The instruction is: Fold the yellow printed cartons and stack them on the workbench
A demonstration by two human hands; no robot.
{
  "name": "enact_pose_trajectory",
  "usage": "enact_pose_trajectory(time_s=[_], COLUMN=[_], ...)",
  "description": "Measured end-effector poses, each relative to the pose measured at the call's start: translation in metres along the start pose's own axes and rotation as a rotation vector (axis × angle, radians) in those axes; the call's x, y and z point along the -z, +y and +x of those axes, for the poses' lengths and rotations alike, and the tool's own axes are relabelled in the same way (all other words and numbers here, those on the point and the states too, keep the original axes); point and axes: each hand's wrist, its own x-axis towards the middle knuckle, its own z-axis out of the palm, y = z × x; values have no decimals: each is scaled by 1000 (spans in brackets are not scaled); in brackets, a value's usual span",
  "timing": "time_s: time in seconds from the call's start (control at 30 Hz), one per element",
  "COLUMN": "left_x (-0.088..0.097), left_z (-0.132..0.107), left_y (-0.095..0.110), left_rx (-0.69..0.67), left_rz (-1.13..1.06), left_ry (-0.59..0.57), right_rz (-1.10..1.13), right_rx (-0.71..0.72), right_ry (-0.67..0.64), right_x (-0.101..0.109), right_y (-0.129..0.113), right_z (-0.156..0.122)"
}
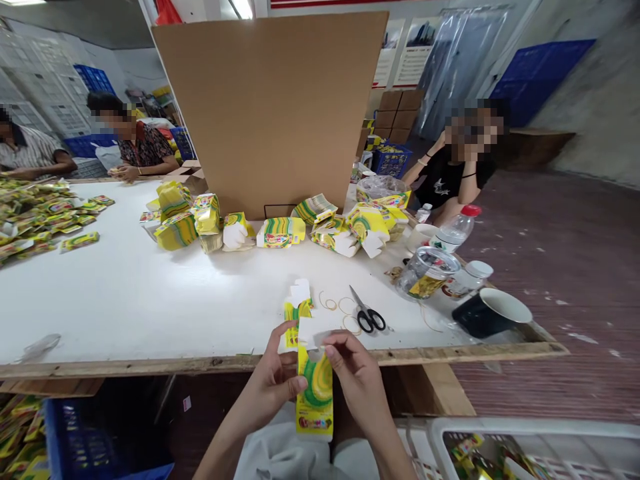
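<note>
Over my lap I hold a small yellow and green carton [315,393] upright, with its white top flap raised. My left hand [277,373] grips its left side, thumb across the printed front. At the upper right edge, my right hand [353,363] pinches the carton near the flap. Just behind, a flat yellow carton with white flaps [300,292] lies on the table, partly hidden by my hands. Black-handled scissors [367,313] rest to the right, beside several loose rubber bands [329,303].
Bundles of folded cartons [281,231] line a tall cardboard sheet [270,107]. A dark mug [483,317] and clear jar [425,273] stand near the right edge. Filled packets [40,217] heap at left. A white crate [500,430] and blue crate [80,433] flank me; several people sit around.
</note>
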Motion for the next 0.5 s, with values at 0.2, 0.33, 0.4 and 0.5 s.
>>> enact_pose_trajectory(time_s=[0.2,0.33,0.4,0.5], left_x=[3,5,5,4], left_z=[4,7,7,5], left_y=[-4,-7,-6,-5], left_rx=[-24,-102,-113,-87], left_rz=[139,255,262,219], left_ry=[59,85,52,13], right_rz=[-69,-59,-106,-140], right_rx=[86,-119,-157,-155], right_ry=[-11,-148,-172,-179], right_x=[8,10,7,2], right_y=[-4,-6,-5,-2], right_z=[0,-2,-4,-5])
